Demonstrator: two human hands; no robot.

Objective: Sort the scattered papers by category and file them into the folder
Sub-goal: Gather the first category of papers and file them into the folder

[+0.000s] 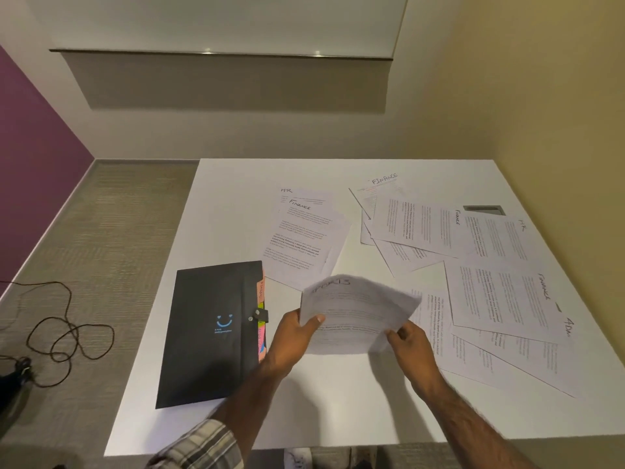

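Both hands hold one printed sheet headed "SPORTS" point(355, 309) just above the white table point(338, 411). My left hand point(296, 336) grips its left edge and my right hand point(411, 343) pinches its lower right corner. A black folder point(213, 333) with a blue smiley and coloured tabs along its right edge lies shut on the table, left of my left hand. Other sheets lie scattered: a "FINANCE" page over an "HR" page point(304, 238) behind the held sheet, and several overlapping "FINANCE" and "HR" pages point(500, 292) on the right.
A grey recessed slot point(483, 209) sits in the table near the far right. Walls close in behind and to the right. A dark cable point(67, 333) coils on the carpet left of the table.
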